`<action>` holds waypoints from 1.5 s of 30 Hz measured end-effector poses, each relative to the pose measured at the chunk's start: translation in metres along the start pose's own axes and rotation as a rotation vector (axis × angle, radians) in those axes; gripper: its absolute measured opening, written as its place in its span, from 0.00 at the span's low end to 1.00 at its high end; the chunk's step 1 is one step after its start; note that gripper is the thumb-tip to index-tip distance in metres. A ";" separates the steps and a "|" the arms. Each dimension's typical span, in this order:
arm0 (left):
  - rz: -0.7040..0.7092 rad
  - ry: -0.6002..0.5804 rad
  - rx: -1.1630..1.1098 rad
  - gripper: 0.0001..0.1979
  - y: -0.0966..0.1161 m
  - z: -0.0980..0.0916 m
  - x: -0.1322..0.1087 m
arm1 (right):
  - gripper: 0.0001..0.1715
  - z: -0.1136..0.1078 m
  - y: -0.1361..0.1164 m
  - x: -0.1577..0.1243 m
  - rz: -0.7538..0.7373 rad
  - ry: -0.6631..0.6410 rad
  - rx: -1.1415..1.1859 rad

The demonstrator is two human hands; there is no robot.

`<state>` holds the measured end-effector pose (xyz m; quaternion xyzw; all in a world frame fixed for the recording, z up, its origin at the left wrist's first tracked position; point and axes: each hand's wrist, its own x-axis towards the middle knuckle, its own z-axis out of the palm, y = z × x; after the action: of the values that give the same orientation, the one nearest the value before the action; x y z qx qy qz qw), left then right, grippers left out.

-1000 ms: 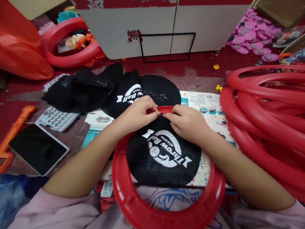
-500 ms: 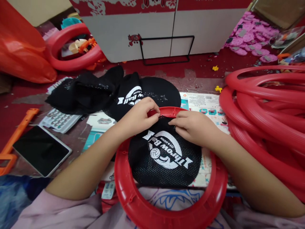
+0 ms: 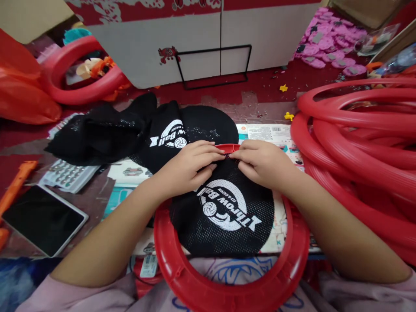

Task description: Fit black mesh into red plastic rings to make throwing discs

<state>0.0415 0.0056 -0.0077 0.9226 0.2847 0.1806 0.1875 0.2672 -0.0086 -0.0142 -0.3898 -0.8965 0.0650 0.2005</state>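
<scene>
A round black mesh cloth (image 3: 247,206) with a white "Throw Ball" print lies over the far part of a red plastic ring (image 3: 167,242). The ring's hollow, ribbed side faces up, and its near part rests over my lap. At the cloth's far edge, my left hand (image 3: 195,164) has its fingertips closed on the mesh, pressing it against the rim. My right hand (image 3: 261,164) pinches the same edge just to the right, fingers bent. The fingertips of both hands almost meet there. Whatever fastening lies under them is hidden.
More printed black mesh cloths (image 3: 208,123) lie beyond my left hand. Red rings (image 3: 351,160) are piled at right. A tablet (image 3: 45,219), a tray of small metal pieces (image 3: 69,175) and an orange plastic part (image 3: 16,184) are at left. A black wire frame (image 3: 214,50) stands before white cartons.
My left hand has turned flatter, its fingers reaching right along the mesh edge. My right fingertips have shifted slightly left and closed on the edge. The whole view has shifted a little.
</scene>
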 end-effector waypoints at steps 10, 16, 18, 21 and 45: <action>0.016 -0.013 0.095 0.17 -0.004 0.004 -0.002 | 0.18 0.000 0.001 0.001 0.065 -0.044 -0.043; -0.013 -0.051 0.120 0.18 -0.004 0.004 -0.003 | 0.18 0.000 -0.001 0.003 0.095 -0.090 -0.110; -0.039 -0.080 0.132 0.19 -0.003 0.005 -0.003 | 0.18 -0.001 -0.003 0.003 0.107 -0.121 -0.145; -0.067 -0.108 0.145 0.19 -0.002 0.004 -0.002 | 0.17 -0.002 -0.005 0.004 0.121 -0.164 -0.202; -0.334 -0.192 0.314 0.28 -0.001 -0.034 -0.013 | 0.15 -0.019 -0.028 0.003 0.123 -0.246 0.070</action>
<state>0.0156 0.0074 0.0184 0.8935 0.4387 0.0123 0.0951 0.2545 -0.0267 0.0121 -0.4260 -0.8858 0.1556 0.0981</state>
